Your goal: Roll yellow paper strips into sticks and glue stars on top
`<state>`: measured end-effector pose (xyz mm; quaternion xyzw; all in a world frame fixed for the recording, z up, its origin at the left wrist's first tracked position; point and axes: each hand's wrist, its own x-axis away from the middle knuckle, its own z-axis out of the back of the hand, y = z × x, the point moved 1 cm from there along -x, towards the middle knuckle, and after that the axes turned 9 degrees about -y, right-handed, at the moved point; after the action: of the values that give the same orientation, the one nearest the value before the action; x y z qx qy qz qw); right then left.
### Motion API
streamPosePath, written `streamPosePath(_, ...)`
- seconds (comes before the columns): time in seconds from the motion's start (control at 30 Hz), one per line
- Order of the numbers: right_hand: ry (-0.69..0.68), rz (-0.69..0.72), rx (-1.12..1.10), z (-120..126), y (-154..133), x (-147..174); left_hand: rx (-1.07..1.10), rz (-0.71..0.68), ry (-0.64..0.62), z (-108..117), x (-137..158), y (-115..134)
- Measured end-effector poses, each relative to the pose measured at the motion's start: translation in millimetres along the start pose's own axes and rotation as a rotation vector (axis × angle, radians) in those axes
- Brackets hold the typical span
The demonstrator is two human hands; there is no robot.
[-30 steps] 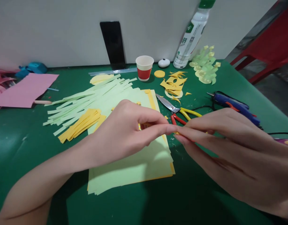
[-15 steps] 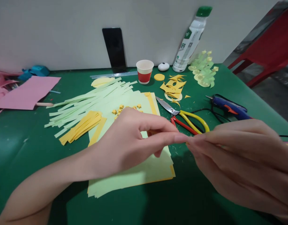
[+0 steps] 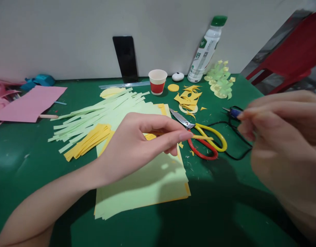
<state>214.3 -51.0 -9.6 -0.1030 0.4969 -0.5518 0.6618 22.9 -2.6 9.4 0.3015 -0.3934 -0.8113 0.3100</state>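
Observation:
My left hand point(image 3: 147, 147) is above the pale green paper sheets point(image 3: 145, 192), pinching a thin yellow paper strip point(image 3: 203, 137) between thumb and forefinger. The strip's end sticks out to the right, over the handles of the scissors point(image 3: 206, 137). Off to the right is my right hand point(image 3: 284, 144), blurred, with thumb and fingertips pressed together; anything between them is too small or blurred to make out. It partly hides a blue glue gun point(image 3: 234, 112). Left of the sheets lie a bundle of yellow strips point(image 3: 88, 142) and a fan of green strips point(image 3: 96, 116).
At the back stand a paper cup point(image 3: 158, 82), a dark phone point(image 3: 125, 58) against the wall and a leaning bottle point(image 3: 206, 49). Yellow scraps point(image 3: 189, 97) and green paper flowers point(image 3: 221, 80) lie at the right. Pink paper point(image 3: 29, 103) is at the left.
My hands were together at the fingertips and are now apart. The right has moved up and to the right, while the strip's end has come into sight in my left hand.

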Motion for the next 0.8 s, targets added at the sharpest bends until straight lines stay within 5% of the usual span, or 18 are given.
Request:
streamPosePath(0.17,-0.074,-0.074,-0.332,-10.6,-0.5,-17.8,-0.015,0.028,0.016,0.5,-1.6,-2.1)
streamPosePath(0.4,-0.526,-0.179,-0.823,-4.3,2.0,-19.5,0.062,0.078,-0.036,0.2,-4.7,-6.5)
streamPosePath(0.6,-0.42,-0.09,-0.476,-5.1,1.2,-15.8,0.094,0.113,-0.062,0.6,-5.7,-8.1)
streamPosePath(0.8,-0.551,-0.117,-0.271,-10.4,-0.1,-14.3,0.093,0.116,-0.063,0.6,-6.4,-8.5)
